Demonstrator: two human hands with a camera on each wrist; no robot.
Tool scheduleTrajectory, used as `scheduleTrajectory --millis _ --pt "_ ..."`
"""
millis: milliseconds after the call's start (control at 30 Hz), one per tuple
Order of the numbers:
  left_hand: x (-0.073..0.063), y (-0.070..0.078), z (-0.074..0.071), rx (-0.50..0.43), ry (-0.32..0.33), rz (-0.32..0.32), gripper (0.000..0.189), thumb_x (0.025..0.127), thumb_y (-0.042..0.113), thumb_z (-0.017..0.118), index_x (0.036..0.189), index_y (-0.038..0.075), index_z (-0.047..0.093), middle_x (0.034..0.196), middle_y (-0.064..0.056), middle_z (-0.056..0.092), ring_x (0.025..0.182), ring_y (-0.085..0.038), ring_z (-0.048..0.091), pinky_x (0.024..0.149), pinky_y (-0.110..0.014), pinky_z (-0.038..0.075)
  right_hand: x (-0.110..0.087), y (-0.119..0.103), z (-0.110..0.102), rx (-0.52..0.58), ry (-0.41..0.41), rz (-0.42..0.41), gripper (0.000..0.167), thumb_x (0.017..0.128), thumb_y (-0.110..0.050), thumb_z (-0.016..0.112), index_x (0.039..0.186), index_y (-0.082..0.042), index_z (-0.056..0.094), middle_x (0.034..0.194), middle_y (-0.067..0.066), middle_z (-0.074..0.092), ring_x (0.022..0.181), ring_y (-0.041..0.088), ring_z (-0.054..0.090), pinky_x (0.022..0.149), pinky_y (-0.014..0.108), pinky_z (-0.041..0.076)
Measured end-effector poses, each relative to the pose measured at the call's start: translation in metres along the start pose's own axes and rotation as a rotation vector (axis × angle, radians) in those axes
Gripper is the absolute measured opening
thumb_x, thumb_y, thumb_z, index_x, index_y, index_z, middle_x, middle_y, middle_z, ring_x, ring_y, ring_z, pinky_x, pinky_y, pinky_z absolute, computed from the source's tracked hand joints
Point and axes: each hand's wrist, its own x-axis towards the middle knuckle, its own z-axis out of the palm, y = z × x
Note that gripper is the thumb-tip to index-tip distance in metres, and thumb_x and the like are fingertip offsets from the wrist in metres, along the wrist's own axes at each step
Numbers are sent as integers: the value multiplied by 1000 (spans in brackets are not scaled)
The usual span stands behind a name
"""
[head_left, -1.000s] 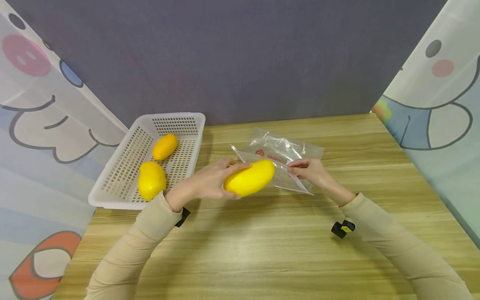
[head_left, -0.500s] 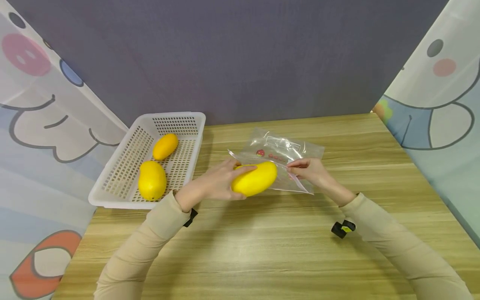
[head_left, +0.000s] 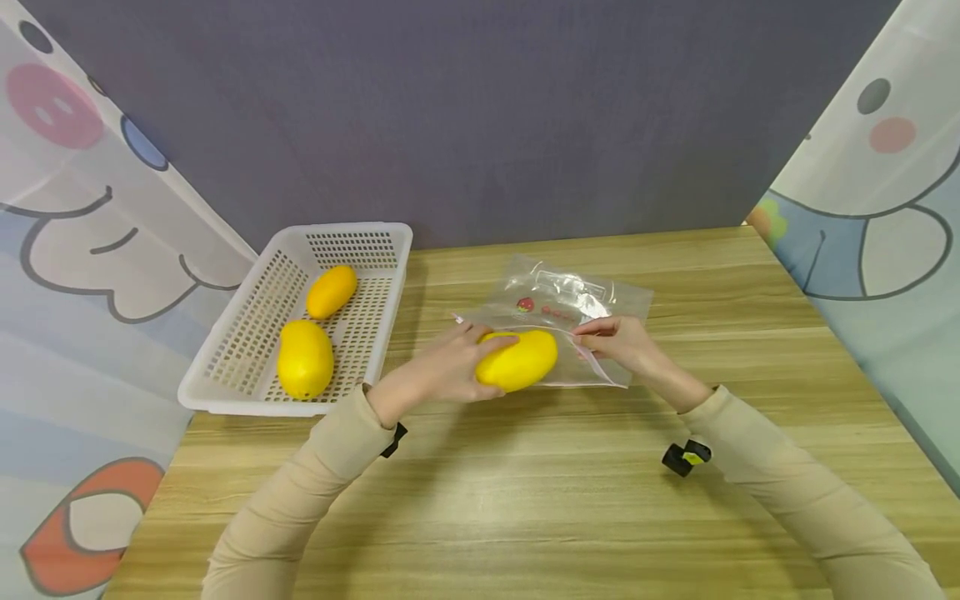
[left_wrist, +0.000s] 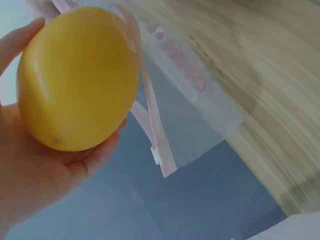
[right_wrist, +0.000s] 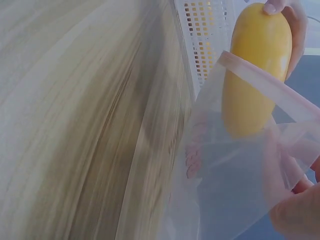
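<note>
My left hand [head_left: 453, 364] grips a yellow mango [head_left: 521, 361] by its near end, fingers and thumb wrapped around it. In the right wrist view the mango's [right_wrist: 265, 40] far end sits inside the mouth of a clear zip bag [right_wrist: 210, 165], seen through the plastic. My right hand [head_left: 618, 342] pinches the pink zip edge of the bag [head_left: 543, 287] on the right. A slider [left_wrist: 157, 155] shows at one end of the zip in the left wrist view. The bag has red print on it.
To the left stands a white perforated basket [head_left: 198, 392] with two more mangoes in it, an orange-yellow one [head_left: 332, 292] behind a yellow one [head_left: 305, 359]. A grey panel [head_left: 480, 125] rises behind the wooden table [head_left: 525, 500]; patterned curtains hang at both sides.
My left hand has moved right with the mango, which has gone from in front of the bag's mouth into it. My right hand stays nearly still on the bag's edge.
</note>
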Motion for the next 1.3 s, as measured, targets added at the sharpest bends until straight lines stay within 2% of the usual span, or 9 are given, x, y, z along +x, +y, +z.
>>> scheduleTrajectory --millis 133,267,467,667,800,1000,1167,1300 --pt "1 3 6 8 56 16 64 74 45 63 127 13 48 120 -13 49 109 -28 47 93 -40 38 0 0 1 11 -7 2 33 82 -9 62 107 12 58 89 10 67 74 16 64 68 24 52" --pt "2 5 13 28 104 20 64 74 46 64 125 11 50 119 -16 49 107 -30 48 90 -41 41 0 0 2 66 -17 11 34 82 -8 61 107 14 56 88 12 67 75 19 65 70 29 52" --pt "2 10 23 32 150 -21 64 74 46 63 124 10 50 118 -16 50 104 -31 51 86 -43 44 0 0 1 108 -35 16 36 83 -8 61 109 16 53 84 8 67 74 18 65 71 30 52" --pt "2 17 31 24 263 -54 62 71 44 66 120 7 53 117 -17 50 101 -31 53 82 -43 46 -1 0 1 95 -49 18 37 83 -11 61 109 14 54 83 4 67 74 17 65 71 29 52" --pt "4 21 35 50 302 -74 62 71 45 65 119 7 54 116 -16 51 99 -29 54 83 -41 45 -1 -2 2 112 -71 23 38 82 -12 62 109 14 54 83 5 67 74 17 65 71 30 52" --pt "6 27 40 116 384 -94 60 70 47 65 115 8 56 108 -12 54 93 -25 54 78 -36 47 -2 -2 4 135 -95 13 39 82 -11 62 109 16 52 82 3 66 74 14 64 74 33 51" --pt "6 30 43 109 472 -100 60 68 45 68 113 7 56 106 -12 55 91 -25 54 78 -36 46 -1 -3 6 150 -73 25 40 82 -12 63 110 15 52 81 1 65 72 12 64 73 31 52" --pt "8 30 47 116 514 -107 60 67 44 69 112 7 56 105 -12 55 87 -25 54 76 -35 46 0 -4 7 164 -85 31 42 81 -14 64 110 14 53 81 1 66 73 13 64 75 34 51"
